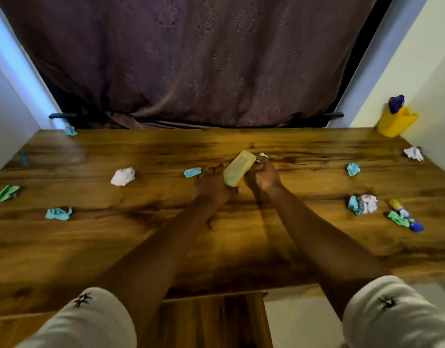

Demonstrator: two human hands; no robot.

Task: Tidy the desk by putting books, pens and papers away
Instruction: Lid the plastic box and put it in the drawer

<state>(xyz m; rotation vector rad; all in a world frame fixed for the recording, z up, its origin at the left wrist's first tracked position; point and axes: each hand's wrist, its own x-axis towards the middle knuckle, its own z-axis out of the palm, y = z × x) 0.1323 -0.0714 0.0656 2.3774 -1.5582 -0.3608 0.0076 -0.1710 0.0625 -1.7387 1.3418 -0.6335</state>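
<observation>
A pale yellow box (239, 168) lies tilted at the middle of the wooden desk (141, 237). My left hand (211, 183) holds it from the left and underneath, with the thumb at its near end. My right hand (264, 175) is at the box's right side and pinches a small green paper scrap (263, 154) at its fingertips. Crumpled papers are scattered over the desk: a white one (123, 176), a blue one (192, 172) just left of my left hand, another blue one (58, 213), and a green one (7, 192).
On the right lie a blue paper ball (353, 169), a white one (413, 153), a blue-and-white clump (363, 204), and a yellow-and-blue marker (406, 216) on a green scrap. A yellow bin (396, 121) stands at the back right corner. A dark curtain (191, 59) hangs behind.
</observation>
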